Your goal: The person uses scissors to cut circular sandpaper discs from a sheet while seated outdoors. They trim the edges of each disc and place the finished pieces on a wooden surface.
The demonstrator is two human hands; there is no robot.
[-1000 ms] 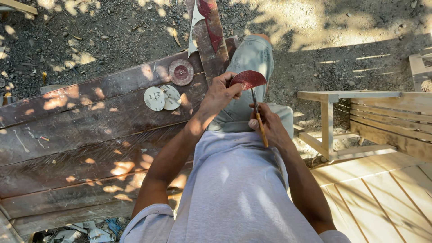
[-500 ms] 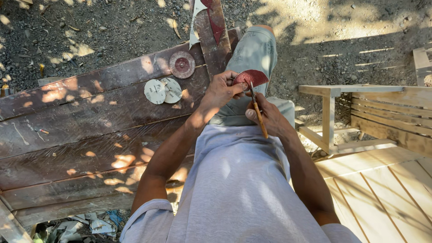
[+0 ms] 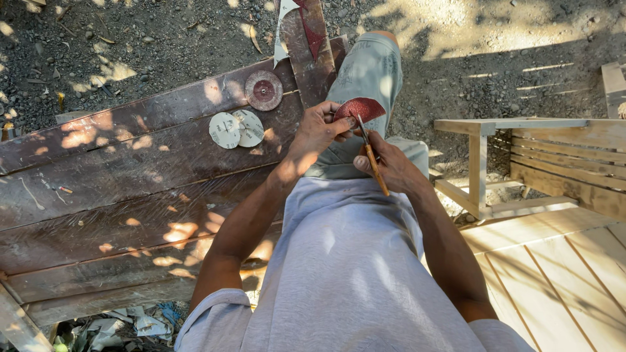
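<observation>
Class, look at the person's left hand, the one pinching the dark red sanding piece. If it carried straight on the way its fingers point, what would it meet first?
The left hand points right, across the lap. Past the red sanding piece it holds, it would probably meet the grey trouser leg first; depth is hard to judge.

No packages, signs or screens show. Two round pale paper-backed discs (image 3: 237, 128) lie overlapping on the dark wooden planks (image 3: 117, 169), at ten o'clock from the hands; each carries handwritten dark marks on its off-white face.
</observation>
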